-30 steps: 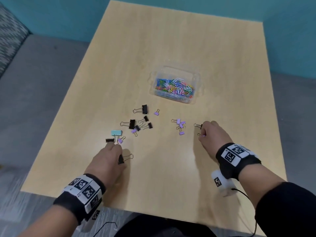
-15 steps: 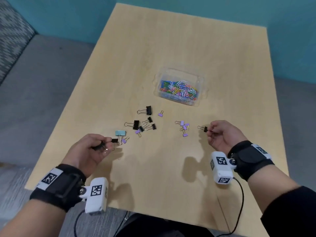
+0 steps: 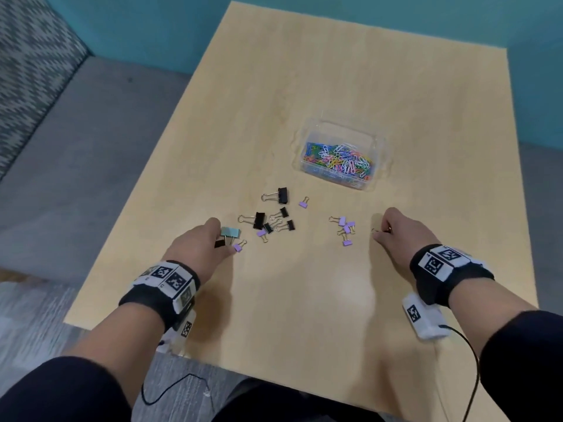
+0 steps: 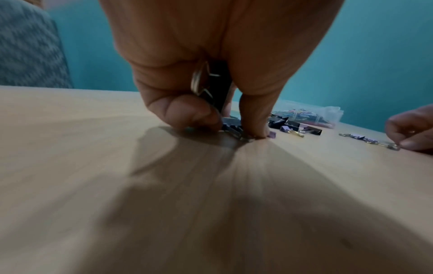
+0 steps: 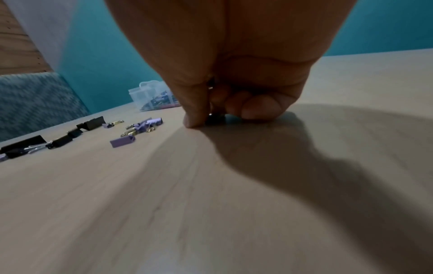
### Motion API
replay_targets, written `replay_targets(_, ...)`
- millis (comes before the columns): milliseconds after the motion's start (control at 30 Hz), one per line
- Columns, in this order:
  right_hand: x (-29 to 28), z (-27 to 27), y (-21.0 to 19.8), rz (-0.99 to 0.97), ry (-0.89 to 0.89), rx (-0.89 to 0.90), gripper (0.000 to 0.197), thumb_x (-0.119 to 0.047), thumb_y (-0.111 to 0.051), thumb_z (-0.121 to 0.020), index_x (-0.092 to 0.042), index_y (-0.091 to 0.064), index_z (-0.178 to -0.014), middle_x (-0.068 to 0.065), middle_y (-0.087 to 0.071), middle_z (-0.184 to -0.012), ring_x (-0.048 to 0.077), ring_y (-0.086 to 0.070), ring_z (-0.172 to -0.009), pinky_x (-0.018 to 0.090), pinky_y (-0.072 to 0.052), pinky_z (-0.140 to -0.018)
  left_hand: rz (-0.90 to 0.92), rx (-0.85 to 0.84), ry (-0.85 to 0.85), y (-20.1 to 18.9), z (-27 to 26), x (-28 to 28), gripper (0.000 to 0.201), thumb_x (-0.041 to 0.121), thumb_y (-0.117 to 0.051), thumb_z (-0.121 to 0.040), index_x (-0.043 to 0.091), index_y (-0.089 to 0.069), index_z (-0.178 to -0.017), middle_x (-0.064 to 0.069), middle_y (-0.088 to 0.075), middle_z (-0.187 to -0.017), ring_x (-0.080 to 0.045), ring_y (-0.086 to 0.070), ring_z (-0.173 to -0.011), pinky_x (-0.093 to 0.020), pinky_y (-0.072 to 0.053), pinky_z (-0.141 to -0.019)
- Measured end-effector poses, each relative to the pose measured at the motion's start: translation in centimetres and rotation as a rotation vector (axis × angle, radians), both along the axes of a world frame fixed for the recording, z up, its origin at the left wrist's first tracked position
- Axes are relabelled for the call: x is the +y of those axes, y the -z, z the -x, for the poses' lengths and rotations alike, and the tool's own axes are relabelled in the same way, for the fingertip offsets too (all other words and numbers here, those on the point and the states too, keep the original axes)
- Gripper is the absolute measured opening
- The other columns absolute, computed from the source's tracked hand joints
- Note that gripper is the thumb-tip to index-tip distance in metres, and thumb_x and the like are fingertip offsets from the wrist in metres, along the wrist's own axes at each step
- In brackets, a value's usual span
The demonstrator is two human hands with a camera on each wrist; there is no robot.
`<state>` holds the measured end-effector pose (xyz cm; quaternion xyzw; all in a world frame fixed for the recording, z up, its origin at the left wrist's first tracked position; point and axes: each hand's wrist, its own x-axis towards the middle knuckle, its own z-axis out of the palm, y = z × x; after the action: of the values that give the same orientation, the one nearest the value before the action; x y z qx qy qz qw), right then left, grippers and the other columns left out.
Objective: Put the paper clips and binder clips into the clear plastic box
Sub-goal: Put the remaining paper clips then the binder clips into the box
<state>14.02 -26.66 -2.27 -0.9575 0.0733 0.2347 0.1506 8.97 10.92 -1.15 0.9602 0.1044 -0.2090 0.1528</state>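
The clear plastic box (image 3: 373,141) holds a heap of coloured paper clips (image 3: 338,159) mid-table. Black binder clips (image 3: 259,220) and purple binder clips (image 3: 345,227) lie scattered in front of it. My left hand (image 3: 223,240) is down on the table beside a teal clip (image 3: 230,231), pinching a small black binder clip (image 4: 232,126). Another black clip (image 4: 214,83) is tucked in its palm. My right hand (image 3: 377,234) is curled knuckles-up right of the purple cluster. It pinches a small dark clip (image 5: 214,118) against the table, and a wire loop (image 3: 374,230) pokes out.
The wooden table (image 3: 304,300) has bare surface between my hands and its near edge. A teal wall stands behind the table, and a grey patterned seat (image 3: 36,71) is at the left. A cable hangs off my right wrist camera (image 3: 423,318).
Half a second ago both hands were raised, palms turned, each with a clip in its fingers. Both have now turned knuckles-up and dropped to the table, the left forward beside the teal clip.
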Motion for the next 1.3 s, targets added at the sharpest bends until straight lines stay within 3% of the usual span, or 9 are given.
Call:
replay_targets(200,-0.2,-0.2,-0.7,0.004,0.066,0.049,0.033,-0.042,-0.062,-0.086,-0.015,-0.043,-0.086,0.006,-0.058,-0.076,0.024,-0.053,-0.067,0.032,-0.035,-0.053,0.051,0.026,-0.057,0.0,-0.3,-0.2,0.034,0.040,-0.066,-0.082,0.019,-0.040,-0.079,-0.003,-0.059,-0.068,-0.021,-0.055,-0.061,-0.032,-0.037,-0.051)
replay_targets(333,-0.2,-0.5,-0.4,-0.002,0.106,0.075,0.033,-0.042,-0.063,-0.086,-0.015,-0.043,-0.083,0.005,-0.057,-0.078,0.021,-0.052,-0.067,0.031,-0.030,-0.050,0.122,0.010,-0.083,0.4,0.0,0.0,0.040,0.048,-0.071,-0.075,0.022,-0.043,-0.086,0.003,-0.057,-0.074,-0.017,-0.054,-0.065,-0.030,-0.035,-0.052)
replay_targets(567,0.1,-0.3,-0.8,0.034,0.046,0.119,0.030,-0.038,-0.054,-0.091,-0.011,-0.042,-0.088,0.008,-0.056,-0.078,0.024,-0.053,-0.068,0.033,-0.035,-0.053,0.012,0.030,0.083,0.4,-0.3,-0.8,0.029,0.036,-0.061,-0.082,0.021,-0.038,-0.073,0.001,-0.055,-0.072,-0.018,-0.052,-0.063,-0.031,-0.035,-0.052)
replay_targets(800,1.6,0.7,-0.9,0.126,-0.094,0.073,0.009,-0.022,-0.036,-0.093,-0.014,-0.034,-0.090,0.008,-0.055,-0.067,0.025,-0.052,-0.058,0.033,-0.039,-0.052,-0.052,0.010,0.056,-0.5,0.2,-2.4,0.016,0.032,-0.050,-0.082,0.021,-0.040,-0.077,0.001,-0.054,-0.072,-0.017,-0.050,-0.061,-0.029,-0.033,-0.050)
replay_targets(867,1.9,0.9,-0.9,0.133,-0.098,0.049,0.006,-0.019,-0.037,-0.090,-0.014,-0.034,-0.089,0.009,-0.056,-0.065,0.025,-0.052,-0.056,0.033,-0.040,-0.052,0.148,0.005,-0.124,-0.5,0.2,-2.0,0.007,0.028,-0.052,-0.081,0.024,-0.052,-0.075,0.003,-0.059,-0.068,-0.017,-0.053,-0.060,-0.028,-0.035,-0.051)
replay_targets(967,1.7,1.1,-0.8,0.102,-0.063,0.033,0.008,-0.020,-0.041,-0.088,-0.014,-0.035,-0.087,0.008,-0.056,-0.066,0.025,-0.053,-0.057,0.032,-0.040,-0.051,0.898,0.039,-0.750,-0.9,0.2,-1.1,0.011,0.018,-0.058,-0.078,0.011,-0.063,-0.070,-0.004,-0.052,-0.061,-0.019,-0.039,-0.049,-0.023,-0.028,-0.047)
replay_targets(1033,1.3,1.2,-0.8,0.073,-0.037,0.035,0.008,-0.019,-0.042,-0.089,-0.014,-0.037,-0.088,0.008,-0.056,-0.068,0.025,-0.052,-0.059,0.033,-0.041,-0.052,1.226,0.112,-0.981,-1.3,0.4,-0.5,0.014,0.019,-0.057,-0.081,0.007,-0.060,-0.072,-0.007,-0.048,-0.063,-0.018,-0.038,-0.049,-0.021,-0.030,-0.043)
replay_targets(1167,1.2,1.4,-0.8,0.050,-0.064,0.025,0.007,-0.017,-0.039,-0.093,-0.012,-0.039,-0.089,0.009,-0.056,-0.071,0.025,-0.051,-0.060,0.034,-0.040,-0.054,1.414,0.123,-1.127,-1.2,0.6,0.6,0.017,0.019,-0.052,-0.088,0.005,-0.055,-0.081,-0.012,-0.061,-0.073,-0.017,-0.053,-0.052,-0.020,-0.045,-0.042)
replay_targets(1300,0.4,1.6,-0.4,-0.026,0.013,-0.060,0.014,-0.023,-0.043,-0.094,-0.015,-0.041,-0.082,0.006,-0.053,-0.078,0.023,-0.051,-0.065,0.034,-0.036,-0.054,1.474,0.120,-1.127,-1.3,0.8,0.4,0.010,0.014,-0.051,-0.088,0.006,-0.057,-0.088,-0.011,-0.068,-0.082,-0.014,-0.058,-0.056,-0.018,-0.045,-0.041)
